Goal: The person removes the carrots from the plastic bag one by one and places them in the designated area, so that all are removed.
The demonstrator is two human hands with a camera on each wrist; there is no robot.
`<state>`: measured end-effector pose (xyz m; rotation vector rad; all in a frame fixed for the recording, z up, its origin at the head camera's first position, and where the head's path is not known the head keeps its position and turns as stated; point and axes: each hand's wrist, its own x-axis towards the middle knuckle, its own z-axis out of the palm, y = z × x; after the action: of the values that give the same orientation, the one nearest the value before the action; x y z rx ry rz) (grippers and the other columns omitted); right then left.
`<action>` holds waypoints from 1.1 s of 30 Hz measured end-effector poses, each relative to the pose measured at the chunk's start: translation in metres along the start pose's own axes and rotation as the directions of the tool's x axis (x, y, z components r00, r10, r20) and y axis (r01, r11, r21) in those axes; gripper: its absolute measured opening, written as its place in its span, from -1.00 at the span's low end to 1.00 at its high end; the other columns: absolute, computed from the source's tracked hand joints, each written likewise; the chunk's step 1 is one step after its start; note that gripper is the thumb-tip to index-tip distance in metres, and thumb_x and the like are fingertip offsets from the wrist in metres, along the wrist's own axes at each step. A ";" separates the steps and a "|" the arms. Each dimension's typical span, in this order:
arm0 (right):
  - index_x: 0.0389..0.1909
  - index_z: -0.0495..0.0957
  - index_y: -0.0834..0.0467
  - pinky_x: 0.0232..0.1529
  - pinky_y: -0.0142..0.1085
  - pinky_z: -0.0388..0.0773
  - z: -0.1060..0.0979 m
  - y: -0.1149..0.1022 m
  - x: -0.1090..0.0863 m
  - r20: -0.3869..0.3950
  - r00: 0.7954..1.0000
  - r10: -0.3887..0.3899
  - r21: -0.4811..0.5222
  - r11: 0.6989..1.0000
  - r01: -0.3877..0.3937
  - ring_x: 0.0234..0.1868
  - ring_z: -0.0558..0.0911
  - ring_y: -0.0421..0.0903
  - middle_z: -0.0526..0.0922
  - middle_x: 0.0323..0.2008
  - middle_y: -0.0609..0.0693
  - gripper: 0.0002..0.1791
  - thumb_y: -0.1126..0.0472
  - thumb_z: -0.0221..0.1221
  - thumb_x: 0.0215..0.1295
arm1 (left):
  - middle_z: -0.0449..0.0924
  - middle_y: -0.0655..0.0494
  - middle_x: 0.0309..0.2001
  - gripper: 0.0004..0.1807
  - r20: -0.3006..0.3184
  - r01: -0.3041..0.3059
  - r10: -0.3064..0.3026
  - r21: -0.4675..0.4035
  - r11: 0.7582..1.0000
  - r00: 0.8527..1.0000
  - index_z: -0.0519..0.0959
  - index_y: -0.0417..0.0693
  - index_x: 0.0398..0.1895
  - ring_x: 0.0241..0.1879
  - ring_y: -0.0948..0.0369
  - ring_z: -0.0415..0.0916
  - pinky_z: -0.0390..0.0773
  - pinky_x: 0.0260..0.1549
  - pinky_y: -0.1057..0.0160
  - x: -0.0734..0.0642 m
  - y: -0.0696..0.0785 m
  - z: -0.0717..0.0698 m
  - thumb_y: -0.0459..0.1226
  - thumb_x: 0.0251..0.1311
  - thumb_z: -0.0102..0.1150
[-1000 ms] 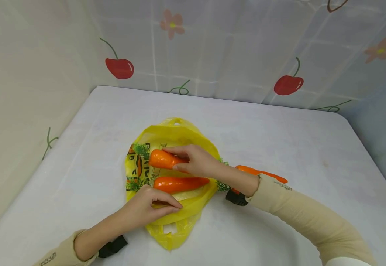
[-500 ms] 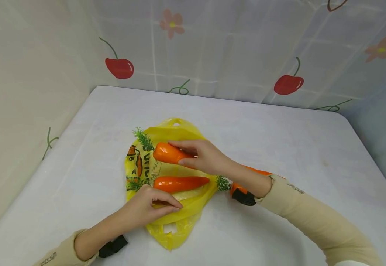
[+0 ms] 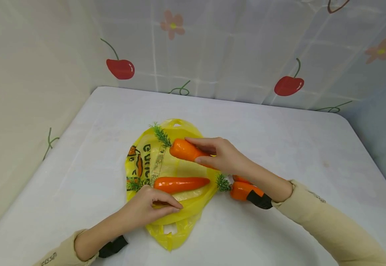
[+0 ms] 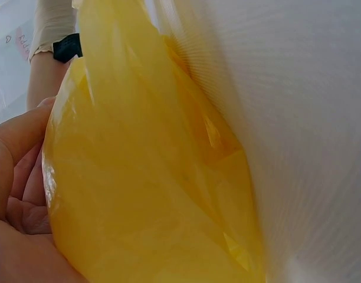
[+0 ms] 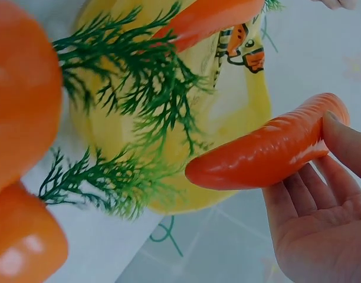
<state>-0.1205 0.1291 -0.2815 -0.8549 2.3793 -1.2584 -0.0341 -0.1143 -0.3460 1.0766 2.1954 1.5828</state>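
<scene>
My right hand (image 3: pixel 224 157) grips an orange carrot (image 3: pixel 183 149) with a green leafy top, thumb on one side and fingers on the other. It is raised over the yellow plastic bag (image 3: pixel 171 168), its top pointing up and left. In the right wrist view the tapered end of this carrot (image 5: pixel 257 156) faces the camera. A second carrot (image 3: pixel 179 184) lies across the opened bag. My left hand (image 3: pixel 151 203) pinches the bag's near edge between thumb and fingers; in the left wrist view the bag (image 4: pixel 139 153) fills the middle and hides the fingertips.
More carrots (image 3: pixel 241 191) lie on the white table (image 3: pixel 113 122) right of the bag, partly under my right wrist. The bag's handle loop (image 3: pixel 169 236) spreads toward the near side. A curtain (image 3: pixel 213 44) printed with cherries and flowers stands behind the table.
My right hand has lifted the carrot off the bag's printed left side and carried it up and to the right. The left hand and the second carrot stay where they were.
</scene>
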 end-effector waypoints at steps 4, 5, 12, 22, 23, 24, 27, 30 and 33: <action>0.29 0.36 0.12 -0.01 -0.25 0.50 -0.010 0.005 -0.008 -0.019 1.000 -0.004 0.005 1.000 0.004 0.09 0.50 -0.12 0.47 0.16 0.02 -0.40 0.34 0.24 0.21 | 0.67 0.24 -0.31 -0.89 0.001 0.008 -0.008 -0.005 1.000 1.000 0.71 -0.12 -0.29 -0.31 0.34 0.60 0.61 -0.37 0.32 0.000 0.000 0.001 -0.39 0.13 0.26; 0.30 0.36 0.11 -0.01 -0.25 0.50 -0.013 0.006 -0.011 -0.026 1.000 -0.004 0.006 1.000 0.004 0.10 0.49 -0.12 0.47 0.17 0.01 -0.40 0.34 0.24 0.21 | 0.67 0.24 -0.31 -0.89 0.001 0.009 -0.009 -0.006 1.000 1.000 0.71 -0.12 -0.29 -0.31 0.34 0.60 0.61 -0.37 0.32 0.000 0.000 0.001 -0.39 0.13 0.26; 0.32 0.33 0.03 -0.04 -0.33 0.50 -0.037 0.017 -0.031 -0.064 0.996 0.061 -0.003 0.998 -0.062 0.08 0.50 -0.13 0.44 0.19 -0.04 -0.36 0.34 0.23 0.21 | 0.67 0.25 -0.32 -0.89 0.002 0.024 -0.024 -0.006 1.000 1.000 0.71 -0.11 -0.30 -0.32 0.35 0.60 0.61 -0.39 0.32 0.001 0.001 0.001 -0.41 0.12 0.26; 0.32 0.32 0.13 -0.01 -0.28 0.49 -0.065 0.053 -0.065 -0.074 0.995 0.071 -0.113 0.990 -0.079 0.04 0.52 -0.07 0.47 0.16 0.06 -0.38 0.38 0.22 0.22 | 0.68 0.24 -0.31 -0.89 0.003 0.021 -0.021 -0.005 1.000 1.000 0.71 -0.12 -0.29 -0.30 0.35 0.60 0.61 -0.37 0.32 0.001 0.001 0.001 -0.39 0.13 0.26; 0.32 0.32 0.14 0.00 -0.30 0.48 -0.068 0.057 -0.068 -0.074 0.995 0.063 -0.128 0.989 -0.072 0.05 0.51 -0.08 0.47 0.16 0.07 -0.38 0.38 0.22 0.21 | 0.67 0.24 -0.31 -0.89 0.002 0.023 -0.023 -0.008 1.000 1.000 0.71 -0.11 -0.29 -0.30 0.34 0.60 0.61 -0.37 0.32 0.001 0.001 0.001 -0.39 0.13 0.26; 0.32 0.32 0.15 0.00 -0.33 0.48 -0.071 0.061 -0.071 -0.075 0.996 0.054 -0.143 0.988 -0.065 0.05 0.51 -0.08 0.46 0.16 0.08 -0.38 0.38 0.22 0.21 | 0.67 0.23 -0.31 -0.89 0.001 0.022 -0.022 -0.009 1.000 1.000 0.71 -0.12 -0.29 -0.30 0.34 0.60 0.61 -0.36 0.32 0.001 0.001 0.001 -0.39 0.13 0.26; 0.31 0.33 0.18 -0.01 -0.43 0.45 -0.079 0.072 -0.079 -0.074 0.996 0.044 -0.173 0.983 -0.056 0.05 0.50 -0.07 0.47 0.15 0.11 -0.38 0.40 0.22 0.20 | 0.68 0.23 -0.30 -0.89 0.000 0.024 -0.024 -0.015 1.000 1.000 0.71 -0.12 -0.28 -0.29 0.34 0.60 0.61 -0.36 0.31 0.000 0.002 0.001 -0.38 0.14 0.26; 0.29 0.34 0.20 -0.02 -0.44 0.45 -0.085 0.082 -0.083 -0.068 0.996 0.051 -0.194 0.979 -0.063 0.04 0.50 -0.05 0.48 0.14 0.13 -0.39 0.41 0.23 0.19 | 0.68 0.23 -0.30 -0.89 -0.003 0.023 -0.023 -0.013 1.000 1.000 0.71 -0.12 -0.28 -0.29 0.34 0.60 0.61 -0.36 0.31 0.000 0.001 0.001 -0.38 0.14 0.26; 0.28 0.36 0.21 -0.02 -0.32 0.49 -0.089 0.090 -0.085 -0.053 0.995 0.080 -0.195 0.977 -0.089 0.02 0.52 -0.01 0.48 0.13 0.15 -0.39 0.43 0.23 0.18 | 0.68 0.23 -0.31 -0.89 -0.006 0.021 -0.021 -0.010 1.000 1.000 0.71 -0.12 -0.29 -0.30 0.34 0.60 0.61 -0.37 0.32 0.000 0.001 0.001 -0.38 0.13 0.26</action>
<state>-0.1340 0.2787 -0.3062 -0.7788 2.5798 -1.0328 -0.0332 -0.1135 -0.3454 1.0439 2.1933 1.5885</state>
